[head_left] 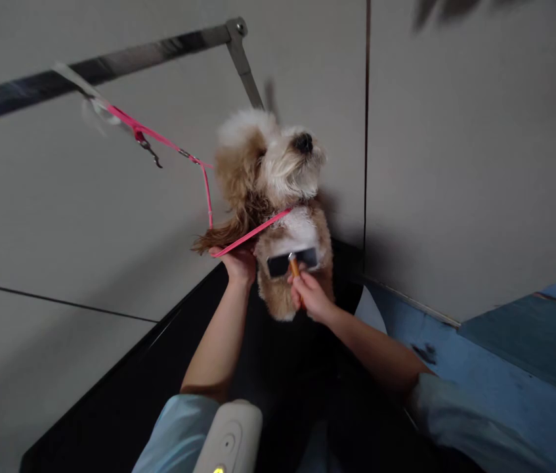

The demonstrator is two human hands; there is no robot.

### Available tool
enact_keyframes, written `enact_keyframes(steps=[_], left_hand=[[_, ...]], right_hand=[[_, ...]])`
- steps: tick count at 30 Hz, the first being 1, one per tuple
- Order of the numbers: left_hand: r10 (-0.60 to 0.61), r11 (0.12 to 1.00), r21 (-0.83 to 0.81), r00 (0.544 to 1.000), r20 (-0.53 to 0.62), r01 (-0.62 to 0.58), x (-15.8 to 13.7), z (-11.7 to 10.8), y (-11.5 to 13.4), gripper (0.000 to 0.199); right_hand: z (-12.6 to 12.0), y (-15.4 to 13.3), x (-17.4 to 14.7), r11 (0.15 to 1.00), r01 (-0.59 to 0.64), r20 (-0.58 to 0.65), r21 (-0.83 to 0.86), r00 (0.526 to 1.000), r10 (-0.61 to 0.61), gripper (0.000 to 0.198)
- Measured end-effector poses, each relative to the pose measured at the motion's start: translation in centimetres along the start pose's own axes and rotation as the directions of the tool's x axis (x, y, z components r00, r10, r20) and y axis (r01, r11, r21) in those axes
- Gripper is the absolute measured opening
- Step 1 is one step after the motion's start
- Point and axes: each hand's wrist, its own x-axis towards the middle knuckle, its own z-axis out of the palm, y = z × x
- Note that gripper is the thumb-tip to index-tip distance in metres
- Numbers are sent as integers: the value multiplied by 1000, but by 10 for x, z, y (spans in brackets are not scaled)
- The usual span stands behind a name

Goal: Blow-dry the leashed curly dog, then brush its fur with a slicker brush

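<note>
A cream and tan curly-coated dog (291, 167) sits upright with its nose raised. My right hand (310, 295) is closed round the orange handle of a slicker brush (278, 264), whose dark, wide head lies against the dog's chest. At the side of the neck, my left hand (239, 264) holds the dog's long brown ear (231, 230) out to the left; hair hides most of its fingers. A pink grooming loop (253, 234) runs round the neck and passes across that hand.
A metal grooming arm (159, 54) crosses the upper left, with the pink strap and a loose clip hanging from it. Beneath the dog is a black table (199, 328). A pale device with a yellow light (231, 437) is at the bottom. Grey wall panels stand behind; blue floor (455, 355) shows right.
</note>
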Motion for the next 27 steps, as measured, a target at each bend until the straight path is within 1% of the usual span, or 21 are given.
enact_keyframes(steps=[2,3,5,6,8,10,11,13,15,16,17,18,20,21,22,23,24,25,26,27], left_hand=[[-2,1000,-24,1000,-9,2,0,1,1,120],[-3,1000,-30,1000,0,3,0,2,2,120],[-11,1000,-24,1000,20,12,-1,4,5,121],[-24,1000,-17,999,23,25,-1,5,7,121],[-63,998,-21,998,2,63,-2,7,11,121],[-73,997,-41,997,-33,72,-3,8,13,120],[-62,997,-45,997,-40,60,-4,8,14,119],[-32,999,-30,999,-22,31,-4,6,15,117],[-29,1000,-12,999,21,29,-4,3,15,114],[-39,999,-12,999,32,40,-4,1,15,112],[-56,998,-18,998,39,56,-3,-1,15,112],[-75,997,-26,996,42,76,-3,-2,15,111],[-116,992,-39,992,41,118,-2,-5,16,111],[-136,990,-38,990,46,138,-2,-6,16,111],[-152,987,-33,987,52,154,-1,-6,17,111],[-165,986,-24,984,61,167,-1,-7,17,110],[-178,984,-14,981,72,179,0,-8,17,110],[-194,981,-5,977,85,195,1,-9,17,109],[-211,977,1,973,96,212,2,-10,17,109],[-230,973,2,968,104,231,3,-11,17,110]], right_hand=[[0,-4,1,1000,12,-41,6,999,-12,28],[0,-4,0,1000,-14,-36,-1,999,14,30],[2,-1,-4,995,-96,22,-28,995,96,35],[2,0,-5,993,-117,49,-35,992,118,36],[3,-4,-5,997,-83,59,-1,995,82,33],[4,-12,-2,998,-24,14,65,1000,23,26],[5,-16,0,996,-20,-5,91,1000,20,23],[7,-19,-2,990,-102,23,93,995,100,25],[9,-20,-7,975,-216,109,56,972,209,29],[10,-20,-10,967,-249,152,52,959,239,29],[12,-21,-11,965,-251,182,77,955,234,28],[14,-22,-12,966,-222,190,132,962,195,26],[18,-23,-9,953,-150,142,262,983,116,21],[21,-22,-8,940,-154,121,304,985,122,20],[23,-19,-7,928,-211,124,308,976,181,19],[25,-17,-6,912,-297,146,282,953,265,19],[27,-14,-6,890,-385,178,244,920,349,21],[28,-13,-5,872,-441,214,213,892,399,22],[30,-13,-4,871,-447,240,205,885,398,22],[31,-15,-3,887,-404,244,224,904,350,20]])
